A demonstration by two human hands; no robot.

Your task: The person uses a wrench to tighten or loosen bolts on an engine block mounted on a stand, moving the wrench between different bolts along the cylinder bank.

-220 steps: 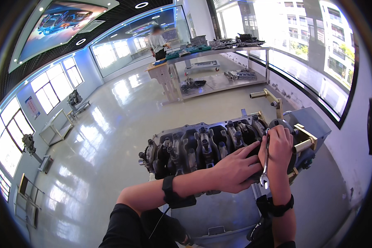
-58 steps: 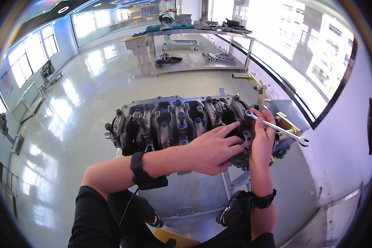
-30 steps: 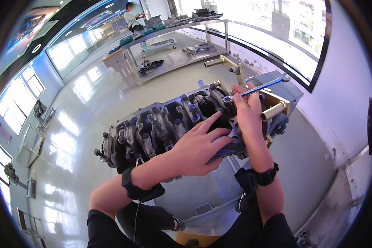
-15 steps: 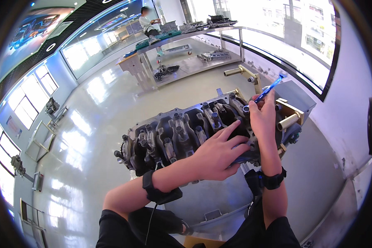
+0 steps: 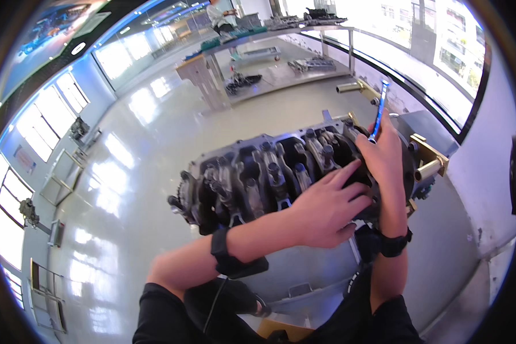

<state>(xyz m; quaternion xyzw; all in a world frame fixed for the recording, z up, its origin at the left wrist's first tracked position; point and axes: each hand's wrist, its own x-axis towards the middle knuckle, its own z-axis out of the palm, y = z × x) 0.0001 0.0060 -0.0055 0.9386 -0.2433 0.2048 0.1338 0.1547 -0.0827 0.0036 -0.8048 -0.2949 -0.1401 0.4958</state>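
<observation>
Over the right-hand end of an upturned engine [image 5: 269, 178], we see a wrench [image 5: 380, 110] in the grip of the wearer's right hand [image 5: 384, 150], the fingers closed about its lower part and the thumb lying along the near end. The shaft, lit blue, points away from the wearer and leans slightly right, its far end standing clear beyond the knuckles; its long axis runs crosswise to the engine, whose own length stretches from left to right. The near end is tucked in by the thumb at the engine's far right, and we cannot tell whether it sits on a bolt. The right hand is plainly the nearer of the two, for the left hand [image 5: 331, 211] lies to the left of the wrench and closer to the wearer, its grip released, fingers spread over the engine's near side with the forefinger reaching toward the right hand; whether those fingertips press on metal we cannot make out. Just right of the engine we find a gold-coloured pipe [image 5: 427, 171], while across the shiny floor [image 5: 155, 135], well apart from the work, another person [image 5: 221, 17] appears in pale clothing
</observation>
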